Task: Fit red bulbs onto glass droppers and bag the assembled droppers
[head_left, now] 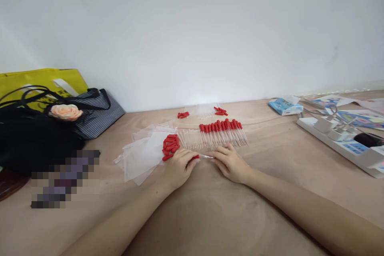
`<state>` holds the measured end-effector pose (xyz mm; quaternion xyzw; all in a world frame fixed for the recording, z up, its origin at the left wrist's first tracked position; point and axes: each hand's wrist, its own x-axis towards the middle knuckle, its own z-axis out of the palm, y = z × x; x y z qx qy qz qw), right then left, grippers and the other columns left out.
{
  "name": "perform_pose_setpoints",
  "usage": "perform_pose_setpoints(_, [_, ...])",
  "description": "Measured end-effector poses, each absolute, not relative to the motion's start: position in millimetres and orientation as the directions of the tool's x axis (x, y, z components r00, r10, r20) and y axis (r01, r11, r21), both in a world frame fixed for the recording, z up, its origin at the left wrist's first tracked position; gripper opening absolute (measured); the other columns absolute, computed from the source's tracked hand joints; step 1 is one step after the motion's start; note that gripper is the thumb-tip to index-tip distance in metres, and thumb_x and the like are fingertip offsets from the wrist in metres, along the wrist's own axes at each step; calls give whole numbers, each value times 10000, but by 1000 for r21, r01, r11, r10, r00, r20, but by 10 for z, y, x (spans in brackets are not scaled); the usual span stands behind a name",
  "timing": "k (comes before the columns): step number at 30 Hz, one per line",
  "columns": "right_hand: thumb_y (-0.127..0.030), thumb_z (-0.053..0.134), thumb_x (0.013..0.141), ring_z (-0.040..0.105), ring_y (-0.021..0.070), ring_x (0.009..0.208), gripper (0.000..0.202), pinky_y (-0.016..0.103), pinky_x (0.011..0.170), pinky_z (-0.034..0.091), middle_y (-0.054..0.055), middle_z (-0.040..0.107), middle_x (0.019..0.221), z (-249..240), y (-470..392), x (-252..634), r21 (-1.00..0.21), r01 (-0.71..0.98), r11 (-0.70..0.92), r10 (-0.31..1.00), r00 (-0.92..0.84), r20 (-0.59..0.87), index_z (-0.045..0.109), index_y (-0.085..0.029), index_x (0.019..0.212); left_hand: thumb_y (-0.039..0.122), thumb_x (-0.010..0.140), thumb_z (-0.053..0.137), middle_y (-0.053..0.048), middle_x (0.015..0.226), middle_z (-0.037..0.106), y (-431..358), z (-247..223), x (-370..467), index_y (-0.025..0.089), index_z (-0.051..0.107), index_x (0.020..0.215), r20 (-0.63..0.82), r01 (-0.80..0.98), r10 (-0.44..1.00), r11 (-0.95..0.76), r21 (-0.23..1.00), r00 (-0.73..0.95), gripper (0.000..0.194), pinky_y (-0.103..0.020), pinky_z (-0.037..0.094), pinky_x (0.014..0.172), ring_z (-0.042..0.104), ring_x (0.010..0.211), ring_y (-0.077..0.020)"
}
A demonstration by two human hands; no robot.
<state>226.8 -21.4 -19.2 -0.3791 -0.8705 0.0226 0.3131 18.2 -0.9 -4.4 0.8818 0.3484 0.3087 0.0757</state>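
Note:
Between my hands lies a clear thin tube point(206, 156), level above the table. My left hand point(181, 167) pinches a red rubber bulb point(195, 157) at the tube's left end. The fingers of my right hand point(231, 164) are closed on the tube's right end. Just beyond, a row of clear droppers with red bulbs point(222, 126) lies side by side, and bare clear tubes point(191, 139) continue the row to the left. A pile of loose red bulbs point(170, 146) rests beside my left hand, on the edge of some clear zip bags point(141, 154).
Near the wall are small groups of red bulbs point(220, 111) and a clear bag point(204, 110). Black and striped bags point(97, 112) and a yellow bag point(66, 78) stand left. A tissue pack point(285, 106) and power strip point(342, 144) lie right on the wooden table point(210, 216).

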Motion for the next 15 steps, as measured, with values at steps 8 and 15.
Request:
perform_pose_setpoints(8, [-186, 400, 864, 538, 132, 749, 279, 320, 772, 297, 31, 614, 794, -144, -268, 2247, -291, 602, 744, 648, -542, 535, 548, -197, 1100, 257, 853, 448, -26, 762, 648, -27, -10, 161, 175, 592, 800, 529, 521, 635, -770, 369, 563, 174, -299, 416, 702, 562, 712, -143])
perform_pose_setpoints(15, [-142, 381, 846, 490, 117, 634, 308, 321, 714, 238, 21, 621, 775, -118, -238, 2292, -196, 609, 769, 609, -605, 512, 578, -210, 1073, 222, 851, 435, -34, 729, 627, -63, 2, 156, 167, 574, 763, 524, 497, 554, -828, 260, 647, 174, -317, 392, 720, 549, 708, -152])
